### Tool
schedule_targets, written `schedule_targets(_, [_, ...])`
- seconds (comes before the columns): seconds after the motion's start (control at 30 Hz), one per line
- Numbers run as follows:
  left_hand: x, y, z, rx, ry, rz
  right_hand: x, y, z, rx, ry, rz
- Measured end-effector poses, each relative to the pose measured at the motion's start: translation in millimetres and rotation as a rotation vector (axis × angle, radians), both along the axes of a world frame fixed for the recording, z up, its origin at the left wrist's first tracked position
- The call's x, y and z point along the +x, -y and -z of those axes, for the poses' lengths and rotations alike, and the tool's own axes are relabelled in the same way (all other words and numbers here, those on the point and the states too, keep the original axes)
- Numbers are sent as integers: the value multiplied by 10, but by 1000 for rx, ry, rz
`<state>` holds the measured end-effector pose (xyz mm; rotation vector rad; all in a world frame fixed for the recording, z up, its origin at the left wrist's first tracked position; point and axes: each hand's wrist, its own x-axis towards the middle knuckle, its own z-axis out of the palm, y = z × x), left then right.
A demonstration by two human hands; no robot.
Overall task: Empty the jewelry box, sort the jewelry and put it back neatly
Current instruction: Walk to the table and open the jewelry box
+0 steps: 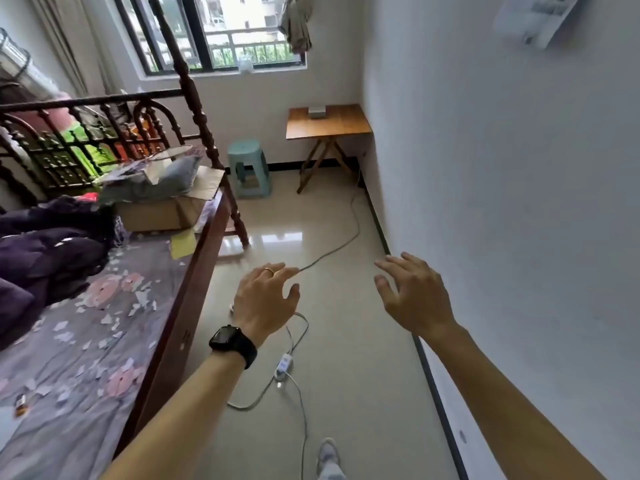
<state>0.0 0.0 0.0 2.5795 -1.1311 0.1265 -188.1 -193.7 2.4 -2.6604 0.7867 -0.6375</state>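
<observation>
Both hands raised in front, over the tiled floor (346, 341), neither touching anything. Left hand (265, 299) is released, fingers loosely spread and slightly bent, holding nothing; gold ring (269, 270) on one finger, black smartwatch (232, 344) on the wrist. Right hand (414, 294) is also released, fingers spread, empty, close to the white wall (502, 202). The two hands are apart, palms down and angled forward. Small grey box (317, 111) sits at the back edge of the wooden folding table (346, 124) in the far corner under the window (221, 29), well apart from both hands; too far to tell lid state or contents. Pale green plastic stool (248, 173) stands just left of the table. Dark wooden bed frame (194, 271) runs along the left, with a floral sheet (86, 341), a pile of dark purple clothes (52, 251) and an open cardboard box (162, 213) with a grey bundle on top. Yellow paper (183, 244) lies near the bed edge. Grey cable (346, 233) runs across the floor from the table corner toward a white power strip (284, 363) below the left wrist. One light shoe (327, 455) shows at the bottom edge. A grey cloth (296, 22) hangs by the window, and there is a white wall unit (540, 19) top right.
</observation>
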Motion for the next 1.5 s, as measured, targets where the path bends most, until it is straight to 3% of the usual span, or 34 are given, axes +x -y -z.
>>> schedule_targets(0.43, [1992,1516,-53,-52,-12,-26,1864,1575,-112,-21,-60,-38])
schedule_targets(0.93, [4067,3856,215,50,-99,-82,4185,3787,248,85,-103,-134])
schedule_targets(1.2, [5432,4547,280,-1,-102,-196,5765,4693,360,94,-141,-213])
schedule_targets(1.5, [7555,5203,345,-2,-106,-212,7912,5313,480,69,-221,-249])
